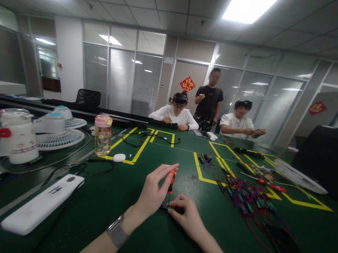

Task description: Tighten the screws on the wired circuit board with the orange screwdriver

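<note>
My left hand [153,190] pinches the orange-and-black handle of a small screwdriver [171,182], held upright with its tip pointing down. My right hand [186,214] rests on the green table [144,242], fingers closed on a small dark part [175,208] with coloured wires, right under the screwdriver tip. A watch is on my left wrist. A heap of red, blue and black wired parts [249,199] lies to the right of my hands.
A white power strip [42,205], a white appliance [16,136], small fans [59,128] and a bottle [102,134] stand at the left. A red-handled tool [270,185] and yellow tape outlines lie at the right. Three people are at the table's far end.
</note>
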`<state>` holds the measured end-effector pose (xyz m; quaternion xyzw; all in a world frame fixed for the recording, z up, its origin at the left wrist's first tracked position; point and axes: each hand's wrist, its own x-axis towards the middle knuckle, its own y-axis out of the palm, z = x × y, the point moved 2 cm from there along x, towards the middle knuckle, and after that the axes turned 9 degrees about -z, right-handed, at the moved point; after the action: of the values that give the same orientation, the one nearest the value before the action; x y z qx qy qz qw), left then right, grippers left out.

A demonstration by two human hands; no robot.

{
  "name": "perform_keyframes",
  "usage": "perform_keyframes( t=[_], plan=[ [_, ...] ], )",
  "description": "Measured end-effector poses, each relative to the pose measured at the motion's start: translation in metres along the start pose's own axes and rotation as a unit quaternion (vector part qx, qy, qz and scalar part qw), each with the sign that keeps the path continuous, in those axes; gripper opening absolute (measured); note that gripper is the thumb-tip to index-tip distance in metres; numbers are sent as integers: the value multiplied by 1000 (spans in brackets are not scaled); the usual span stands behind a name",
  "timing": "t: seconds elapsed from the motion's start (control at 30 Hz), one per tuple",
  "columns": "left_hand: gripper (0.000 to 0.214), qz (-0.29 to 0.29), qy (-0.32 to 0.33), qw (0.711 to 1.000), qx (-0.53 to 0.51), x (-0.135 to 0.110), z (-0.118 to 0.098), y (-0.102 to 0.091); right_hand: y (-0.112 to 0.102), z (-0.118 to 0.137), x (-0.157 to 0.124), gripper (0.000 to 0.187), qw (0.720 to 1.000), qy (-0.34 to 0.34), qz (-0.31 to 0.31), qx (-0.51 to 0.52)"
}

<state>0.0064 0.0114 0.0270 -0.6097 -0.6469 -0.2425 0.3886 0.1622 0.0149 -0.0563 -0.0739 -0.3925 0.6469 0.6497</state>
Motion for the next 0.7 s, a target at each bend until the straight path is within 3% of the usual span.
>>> perform_keyframes(
  t=[0.17,0.33,0.5,0.7],
  plan=[
    [19,-40,-6,999,35,-1,3,0,-1,2,0,17,1000,-3,2,-5],
    [32,-11,3,1000,13,-2,5,2,-1,2,0,18,1000,3,5,-2],
    [18,-36,0,999,38,-2,6,0,0,1,0,19,1000,5,0,0],
    [33,11,-24,1000,-8,1,4,-2,1,-1,-1,19,1000,8,-1,4]
  ],
)
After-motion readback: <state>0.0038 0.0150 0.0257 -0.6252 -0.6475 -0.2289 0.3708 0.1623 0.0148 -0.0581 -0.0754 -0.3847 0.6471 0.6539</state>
